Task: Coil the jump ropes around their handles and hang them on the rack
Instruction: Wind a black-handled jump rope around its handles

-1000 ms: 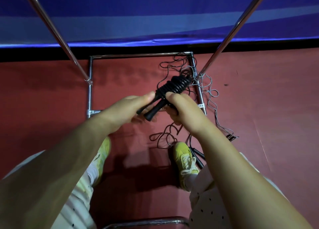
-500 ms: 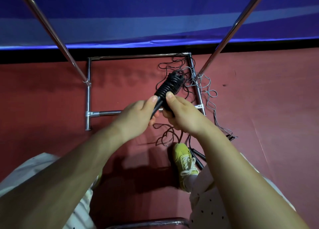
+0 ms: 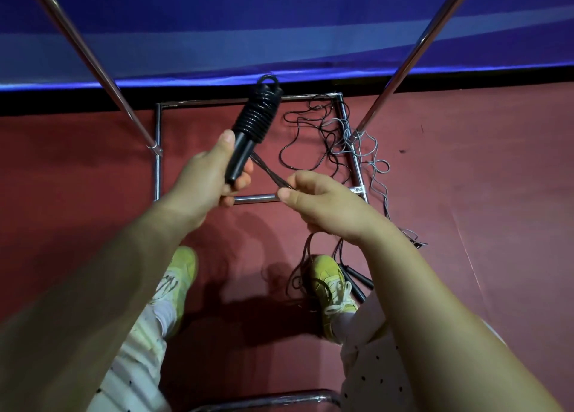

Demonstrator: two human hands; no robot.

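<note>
1. Head view: the jump rope handles (image 3: 239,155), partly wound with black cord, are gripped in the left hand (image 3: 206,180); a taut strand of cord (image 3: 268,172) is pinched by the right hand (image 3: 313,200).
2. Winding looks well advanced but unfinished; hanging is not yet done.
3. More loose ropes (image 3: 335,138) lie on the floor beyond the right hand.
4. The rack (image 3: 403,67) is cut off above.
</note>
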